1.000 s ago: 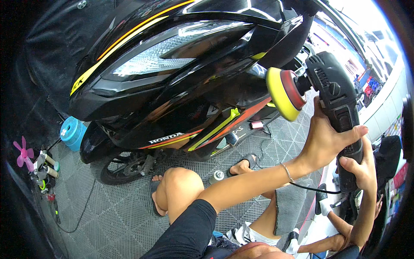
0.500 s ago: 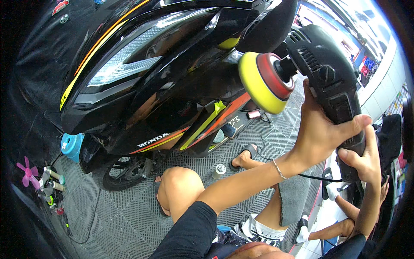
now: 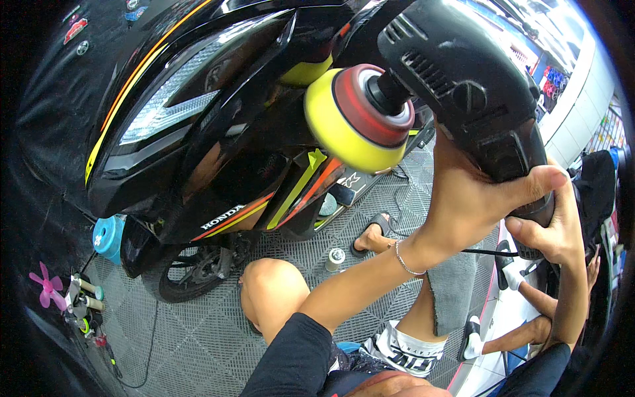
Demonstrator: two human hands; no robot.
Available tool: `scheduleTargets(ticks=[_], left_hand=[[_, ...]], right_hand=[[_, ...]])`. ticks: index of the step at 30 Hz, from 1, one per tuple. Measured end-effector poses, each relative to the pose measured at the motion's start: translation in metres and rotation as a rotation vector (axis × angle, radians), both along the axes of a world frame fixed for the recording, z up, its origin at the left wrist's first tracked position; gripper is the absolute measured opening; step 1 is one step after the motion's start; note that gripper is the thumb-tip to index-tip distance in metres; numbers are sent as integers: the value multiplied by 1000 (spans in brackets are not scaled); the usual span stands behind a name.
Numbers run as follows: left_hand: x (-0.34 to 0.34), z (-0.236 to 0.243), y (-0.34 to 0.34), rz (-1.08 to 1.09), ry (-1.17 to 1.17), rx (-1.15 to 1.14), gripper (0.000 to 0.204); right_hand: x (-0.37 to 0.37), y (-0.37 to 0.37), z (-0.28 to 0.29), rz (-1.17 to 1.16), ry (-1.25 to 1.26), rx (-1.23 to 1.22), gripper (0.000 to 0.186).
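Both hands hold a black electric polisher up at the right side of a black motorcycle. My left hand, with a chain bracelet at its wrist, grips the body behind the head. My right hand is wrapped round the rear of the handle, near the cord. A yellow foam pad on a red backing plate faces the motorcycle's glossy fairing. Whether the pad touches the panel I cannot tell. Orange and yellow stripes run along the fairing, beside a clear headlight.
A small bottle stands on the grey grid floor mat. A grey towel drapes over my leg. Behind are a blue stool, a pink fan and loose cords. Another person's legs show at the right.
The polisher has come left and closer to the camera, its pad nearer the fairing. Both hands have kept their grip. The view has shifted slightly.
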State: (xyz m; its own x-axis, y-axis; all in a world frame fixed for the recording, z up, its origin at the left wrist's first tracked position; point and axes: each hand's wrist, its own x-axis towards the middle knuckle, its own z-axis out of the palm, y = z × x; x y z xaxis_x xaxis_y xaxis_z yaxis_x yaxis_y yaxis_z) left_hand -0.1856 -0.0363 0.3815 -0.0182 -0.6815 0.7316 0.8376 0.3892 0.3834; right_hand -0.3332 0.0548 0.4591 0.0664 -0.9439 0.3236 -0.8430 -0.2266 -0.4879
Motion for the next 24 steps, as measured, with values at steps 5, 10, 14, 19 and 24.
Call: scheduleTargets(ticks=[5, 10, 14, 19, 24], left_hand=[[-11, 2, -7, 22, 33, 55, 75], [-26, -2, -24, 12, -67, 65, 73], [-31, -9, -26, 72, -117, 126, 75], [-45, -23, -31, 211, -178, 139, 41], [-62, -61, -17, 164, -395, 302, 57]], right_hand=[[-10, -6, -7, -42, -138, 85, 95], [-9, -19, -17, -13, -397, 224, 81], [-18, -27, -33, 38, -525, 266, 70], [-32, -32, -48, 38, -606, 348, 63], [-59, -25, -92, 100, -692, 459, 61]])
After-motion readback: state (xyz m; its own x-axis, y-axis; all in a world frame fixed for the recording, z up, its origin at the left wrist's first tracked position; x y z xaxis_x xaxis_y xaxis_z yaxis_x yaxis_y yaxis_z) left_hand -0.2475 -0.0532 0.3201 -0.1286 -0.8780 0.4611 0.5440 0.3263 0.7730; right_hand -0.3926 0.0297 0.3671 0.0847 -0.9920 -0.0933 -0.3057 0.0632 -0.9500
